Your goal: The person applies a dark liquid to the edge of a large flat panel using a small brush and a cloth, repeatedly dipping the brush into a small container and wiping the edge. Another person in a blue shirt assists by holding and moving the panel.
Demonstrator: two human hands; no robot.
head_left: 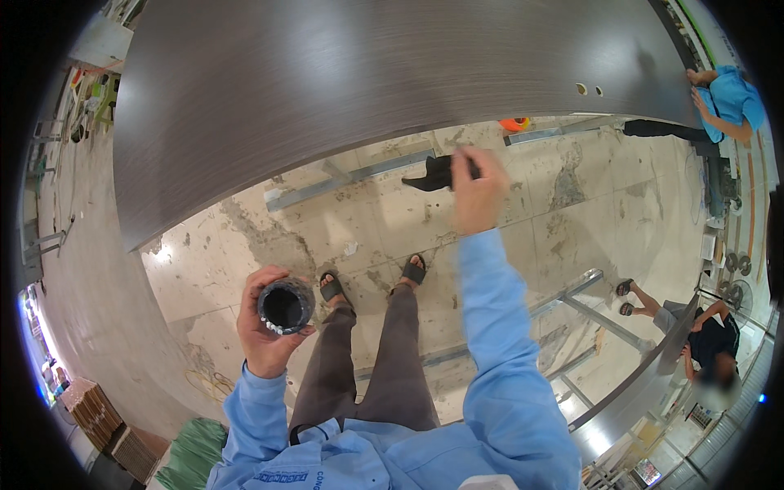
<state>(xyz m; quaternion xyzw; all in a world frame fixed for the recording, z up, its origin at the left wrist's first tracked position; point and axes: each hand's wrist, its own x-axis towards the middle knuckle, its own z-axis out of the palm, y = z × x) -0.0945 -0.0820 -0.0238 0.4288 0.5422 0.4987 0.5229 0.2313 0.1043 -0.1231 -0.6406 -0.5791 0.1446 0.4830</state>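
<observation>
Black cloth juts left, long axis sideways, from our right hand, fingers blurred but pinched on it, near the dark panel; our left hand wraps a dark cup.

We note bright overall lighting. We find whitish glare on the broad, dark-brown wood-grained panel and the narrower, dark flat panel at lower right. Motion blur smears the bare right hand. Lens distortion bends straight edges toward the rim; we see black corners and overexposed light at far left.
</observation>
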